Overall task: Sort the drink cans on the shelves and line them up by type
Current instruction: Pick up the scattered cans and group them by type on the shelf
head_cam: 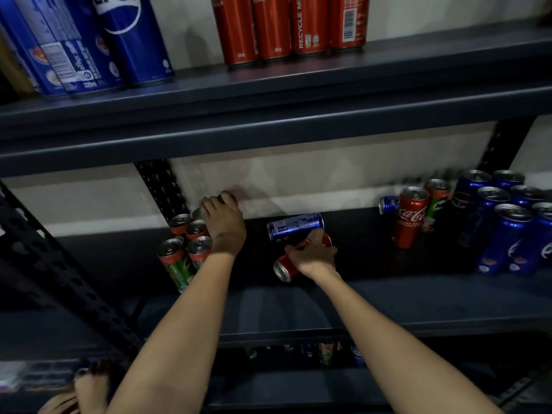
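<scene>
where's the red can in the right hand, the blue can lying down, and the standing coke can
red can (285, 265), head view, body near its top end
blue can (294, 226), head view, side wall
coke can (409, 218), head view, logo

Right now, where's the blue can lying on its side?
Head view: blue can lies mid lower shelf, just behind the right hand holding a red can, with the left hand to its left.

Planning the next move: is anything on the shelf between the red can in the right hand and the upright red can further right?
Nothing visible. The shelf lies bare between the held red can and the upright red can.
</scene>
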